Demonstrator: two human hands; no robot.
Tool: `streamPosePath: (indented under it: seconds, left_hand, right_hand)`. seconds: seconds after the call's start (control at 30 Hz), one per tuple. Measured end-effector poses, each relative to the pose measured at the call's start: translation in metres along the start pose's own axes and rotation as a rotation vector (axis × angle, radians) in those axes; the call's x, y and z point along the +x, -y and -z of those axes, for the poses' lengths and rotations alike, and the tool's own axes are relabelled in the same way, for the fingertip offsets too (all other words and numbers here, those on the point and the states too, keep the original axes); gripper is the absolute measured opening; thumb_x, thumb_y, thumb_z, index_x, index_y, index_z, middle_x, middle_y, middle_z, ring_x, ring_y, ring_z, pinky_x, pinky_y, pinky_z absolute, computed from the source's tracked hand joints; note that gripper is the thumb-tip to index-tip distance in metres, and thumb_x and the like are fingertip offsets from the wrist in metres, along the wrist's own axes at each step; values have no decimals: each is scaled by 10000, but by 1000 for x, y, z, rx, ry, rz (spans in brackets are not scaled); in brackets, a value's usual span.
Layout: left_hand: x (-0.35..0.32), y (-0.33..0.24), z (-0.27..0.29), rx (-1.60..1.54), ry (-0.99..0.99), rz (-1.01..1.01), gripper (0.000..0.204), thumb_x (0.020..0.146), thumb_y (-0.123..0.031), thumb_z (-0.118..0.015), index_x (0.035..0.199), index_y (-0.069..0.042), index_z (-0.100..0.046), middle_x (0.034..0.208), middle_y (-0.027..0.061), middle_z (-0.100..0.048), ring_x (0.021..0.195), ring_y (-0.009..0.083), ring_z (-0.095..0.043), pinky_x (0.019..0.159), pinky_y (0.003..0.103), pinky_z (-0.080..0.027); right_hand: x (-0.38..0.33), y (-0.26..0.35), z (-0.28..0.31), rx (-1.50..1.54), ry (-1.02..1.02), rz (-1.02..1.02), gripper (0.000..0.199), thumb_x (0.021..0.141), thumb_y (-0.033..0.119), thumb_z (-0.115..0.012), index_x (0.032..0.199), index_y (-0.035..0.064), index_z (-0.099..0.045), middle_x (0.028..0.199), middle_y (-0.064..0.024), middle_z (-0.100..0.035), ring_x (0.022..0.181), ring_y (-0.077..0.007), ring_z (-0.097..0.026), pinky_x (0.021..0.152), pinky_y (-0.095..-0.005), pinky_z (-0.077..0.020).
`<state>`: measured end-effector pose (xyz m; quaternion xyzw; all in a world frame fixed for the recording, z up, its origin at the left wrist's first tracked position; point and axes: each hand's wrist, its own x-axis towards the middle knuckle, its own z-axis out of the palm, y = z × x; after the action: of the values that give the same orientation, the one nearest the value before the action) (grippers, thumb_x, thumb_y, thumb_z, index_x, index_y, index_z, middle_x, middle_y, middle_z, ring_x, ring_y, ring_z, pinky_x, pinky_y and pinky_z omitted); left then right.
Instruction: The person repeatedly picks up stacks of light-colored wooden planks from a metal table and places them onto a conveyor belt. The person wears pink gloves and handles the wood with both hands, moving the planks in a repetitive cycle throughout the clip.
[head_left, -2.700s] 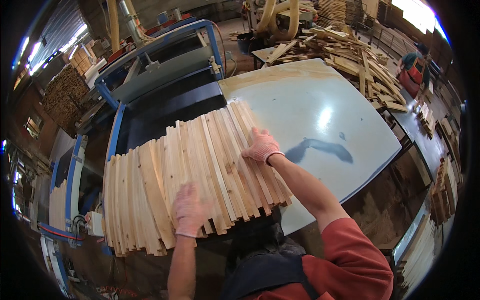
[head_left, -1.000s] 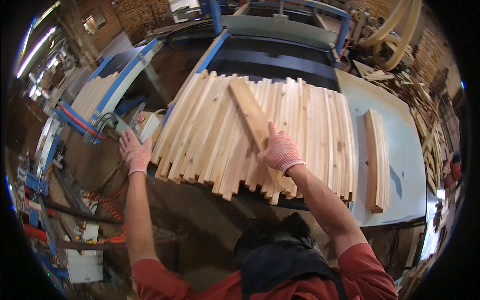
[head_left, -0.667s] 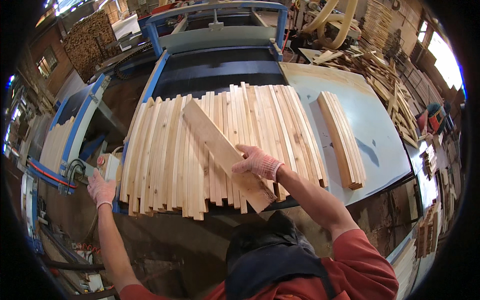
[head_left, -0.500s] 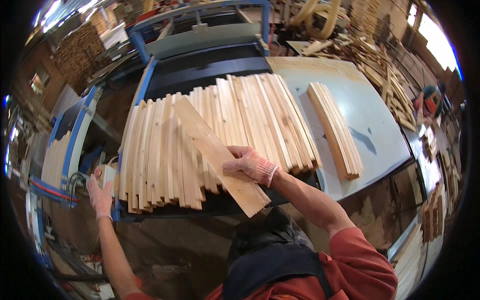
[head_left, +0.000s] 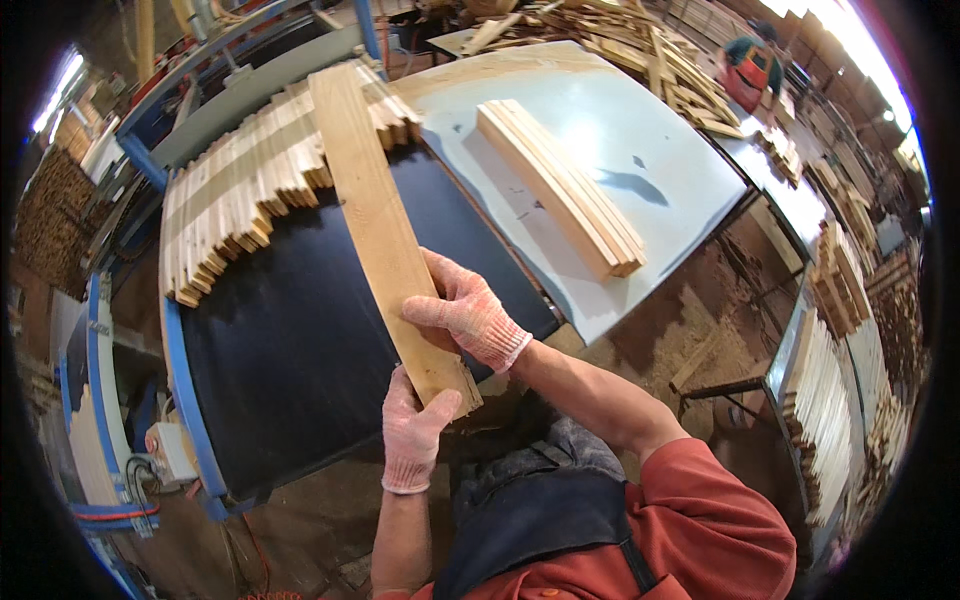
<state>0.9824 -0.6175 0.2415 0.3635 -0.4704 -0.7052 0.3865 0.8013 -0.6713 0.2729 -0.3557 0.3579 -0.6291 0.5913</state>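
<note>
A long flat wooden board (head_left: 372, 215) slants up and away from me over a black conveyor belt (head_left: 290, 320). My right hand (head_left: 468, 312), in a pale knit glove, grips the board's right edge with the thumb across its top face. My left hand (head_left: 414, 425), gloved alike, is closed round the near end from the left, thumb on top. Beyond the board, a row of light wooden strips (head_left: 225, 195) lies side by side at the belt's far end, by the blue machine frame (head_left: 142, 165). The board covers part of that row.
Right of the belt, a pale metal-topped table (head_left: 670, 215) bears a small group of strips (head_left: 560, 185). Loose wood (head_left: 660, 65) is heaped behind it. A co-worker (head_left: 752, 72) stands far right. A control box (head_left: 172, 452) hangs by the belt's near left corner; stacked strips (head_left: 820, 420) stand at right.
My left hand has left the control box and now holds the board's near end. The row of strips has travelled away along the belt toward the machine. My view has turned right.
</note>
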Motion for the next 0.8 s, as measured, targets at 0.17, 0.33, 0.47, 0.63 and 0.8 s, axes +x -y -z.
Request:
streamPosePath:
  seconds: [0.17, 0.33, 0.47, 0.63, 0.8]
  left_hand:
    - [10, 15, -44, -216, 180, 134, 563, 932, -36, -719, 1462, 43, -547, 1308, 108, -693, 1172, 198, -680, 1067, 363, -533]
    - [11, 26, -108, -363, 344, 249, 696, 902, -116, -775, 1519, 60, -505, 1365, 109, -667, 1228, 219, -662, 1102, 372, -511]
    - [11, 36, -170, -285, 422, 294, 734, 886, -169, -797, 1519, 58, -506, 1382, 109, -661, 1237, 217, -658, 1099, 368, -508]
    - [10, 59, -278, -255, 524, 337, 739, 870, -202, -799, 1502, 61, -521, 1317, 121, -690, 1199, 220, -675, 1076, 360, -518]
    - [12, 101, -379, -61, 614, 525, 785, 776, -244, -784, 1449, 96, -563, 1240, 143, -725, 1071, 237, -727, 956, 352, -582]
  right_hand:
    - [-42, 24, 67, -120, -103, 53, 725, 1039, 305, -704, 1643, 16, -426, 1341, -34, -661, 1093, -97, -614, 910, -292, -543]
    - [-92, 50, 133, -8, -198, 96, 747, 1032, 396, -724, 1641, 55, -458, 1251, 33, -663, 990, -39, -569, 783, -222, -470]
    - [-136, 84, 183, 13, -251, 133, 763, 1031, 412, -726, 1651, 67, -448, 1233, 51, -659, 981, -28, -561, 784, -206, -452]
    - [-206, 128, 278, 34, -448, 181, 652, 1091, 248, -677, 1662, 68, -418, 1137, -2, -727, 866, -79, -676, 755, -272, -586]
    - [-290, 159, 420, -955, -901, 508, 717, 968, 40, -655, 1651, 93, -441, 1553, -244, -546, 1327, -327, -617, 1103, -412, -552]
